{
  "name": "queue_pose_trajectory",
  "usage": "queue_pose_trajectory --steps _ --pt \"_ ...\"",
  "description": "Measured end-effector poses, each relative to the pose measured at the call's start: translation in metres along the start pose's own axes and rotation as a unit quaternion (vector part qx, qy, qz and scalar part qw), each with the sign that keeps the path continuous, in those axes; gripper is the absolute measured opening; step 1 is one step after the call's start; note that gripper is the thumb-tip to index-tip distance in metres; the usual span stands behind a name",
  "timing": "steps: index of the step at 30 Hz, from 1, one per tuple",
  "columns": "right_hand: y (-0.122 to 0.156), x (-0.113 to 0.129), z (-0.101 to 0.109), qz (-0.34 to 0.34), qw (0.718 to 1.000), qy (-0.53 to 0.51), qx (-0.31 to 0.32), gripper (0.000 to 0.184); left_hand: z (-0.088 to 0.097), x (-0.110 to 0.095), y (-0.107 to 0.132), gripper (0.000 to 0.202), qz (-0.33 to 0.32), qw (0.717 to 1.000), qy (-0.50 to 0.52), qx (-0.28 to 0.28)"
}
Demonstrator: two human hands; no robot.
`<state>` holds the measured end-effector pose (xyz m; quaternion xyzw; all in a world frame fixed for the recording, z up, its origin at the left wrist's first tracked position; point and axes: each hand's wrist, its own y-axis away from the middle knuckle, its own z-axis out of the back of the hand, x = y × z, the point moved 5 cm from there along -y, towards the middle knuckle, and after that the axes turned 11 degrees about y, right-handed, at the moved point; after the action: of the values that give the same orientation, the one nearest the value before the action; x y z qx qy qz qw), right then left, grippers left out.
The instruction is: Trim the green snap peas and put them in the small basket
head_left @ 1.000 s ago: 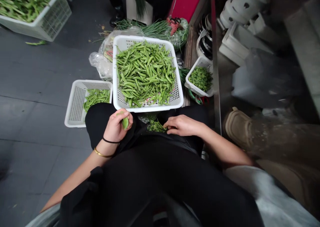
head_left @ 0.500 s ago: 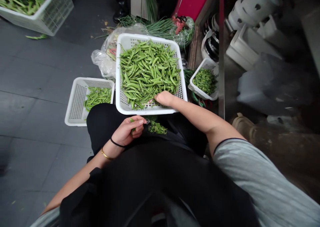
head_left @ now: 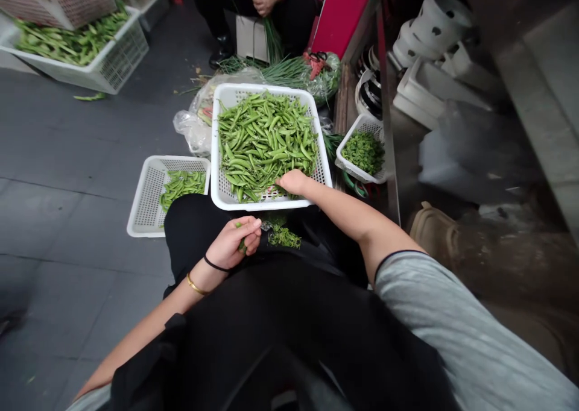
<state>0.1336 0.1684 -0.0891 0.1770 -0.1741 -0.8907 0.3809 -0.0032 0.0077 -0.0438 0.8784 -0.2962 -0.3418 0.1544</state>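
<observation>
Green pea pods [head_left: 266, 137] are heaped in a large white basket [head_left: 253, 206] in front of my knees. My right hand [head_left: 294, 182] reaches in at the near right side of the heap, its fingers curled down among the pods. What its fingertips pinch, if anything, is hidden. Over my lap, my left hand [head_left: 236, 241] is closed around a green pea pod [head_left: 243, 246], part of which shows between the fingers. Just to the right of that hand, a small pile of green trimmings [head_left: 284, 236] lies on my lap.
Left of the large basket, a smaller white basket [head_left: 143, 203] holds some pods. To the right, another basket [head_left: 362, 176] contains leafy greens. Behind lie long green stalks [head_left: 289, 70] and plastic bags [head_left: 192, 131]. A co-worker's hand [head_left: 268, 0] grips stalks. Stacked crates [head_left: 129, 67] stand far left.
The view has tilted up, bringing a co-worker's hand and the upper red-filled crate into sight. Both my hands stay nearly in place, the right one still at the heap's near edge.
</observation>
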Motion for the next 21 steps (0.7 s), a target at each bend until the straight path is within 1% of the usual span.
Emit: queue_pose_trajectory --steps 2,4,5,6,7,8,10,11,13,15,17,19,21 --pt "-0.003 -0.005 0.002 0.0 1.0 0.0 -0.002 0.022 0.007 -0.002 0.001 0.025 -0.006 1.0 0.013 -0.019" --pt "0.006 -0.013 0.008 -0.009 1.0 0.0 -0.014 0.024 0.013 -0.004 0.0 0.021 -0.009 0.999 0.018 -0.028" --pt "0.015 -0.017 0.014 -0.018 0.999 -0.01 -0.036 0.024 0.014 -0.005 -0.002 0.02 -0.009 0.999 0.014 -0.03" --pt "0.027 -0.019 0.021 -0.027 0.997 -0.032 -0.072 0.025 0.014 -0.005 -0.004 0.02 -0.008 0.999 0.007 -0.03" --pt "0.041 -0.019 0.029 -0.032 0.99 -0.064 -0.122 0.024 0.013 -0.005 -0.007 0.021 -0.005 1.0 0.0 -0.03" --pt "0.057 -0.015 0.037 -0.031 0.978 -0.103 -0.181 0.023 0.011 -0.004 -0.009 0.024 -0.002 1.0 -0.007 -0.028" --pt "0.091 0.002 0.051 0.0 0.939 -0.169 -0.299 0.022 0.005 -0.002 -0.015 0.03 0.003 1.0 -0.009 -0.023" --pt "0.106 0.015 0.056 0.025 0.923 -0.177 -0.342 0.022 0.001 -0.001 -0.017 0.033 0.003 1.0 -0.005 -0.017" --pt "0.13 0.045 0.058 0.078 0.901 -0.153 -0.399 0.022 -0.007 0.001 -0.019 0.037 -0.001 1.0 0.007 0.0" --pt "0.143 0.07 0.057 0.119 0.887 -0.118 -0.43 0.021 -0.014 0.002 -0.019 0.037 -0.008 1.0 0.016 0.013" --pt "0.148 0.085 0.056 0.138 0.876 -0.104 -0.449 0.021 -0.016 0.003 -0.017 0.035 -0.016 1.0 0.013 0.006" --pt "0.148 0.089 0.056 0.139 0.87 -0.115 -0.459 0.02 -0.016 0.003 -0.013 0.034 -0.03 0.999 0.007 -0.018" --pt "0.148 0.087 0.058 0.137 0.867 -0.152 -0.455 0.021 -0.014 0.002 -0.01 0.032 -0.041 0.998 -0.004 -0.04"
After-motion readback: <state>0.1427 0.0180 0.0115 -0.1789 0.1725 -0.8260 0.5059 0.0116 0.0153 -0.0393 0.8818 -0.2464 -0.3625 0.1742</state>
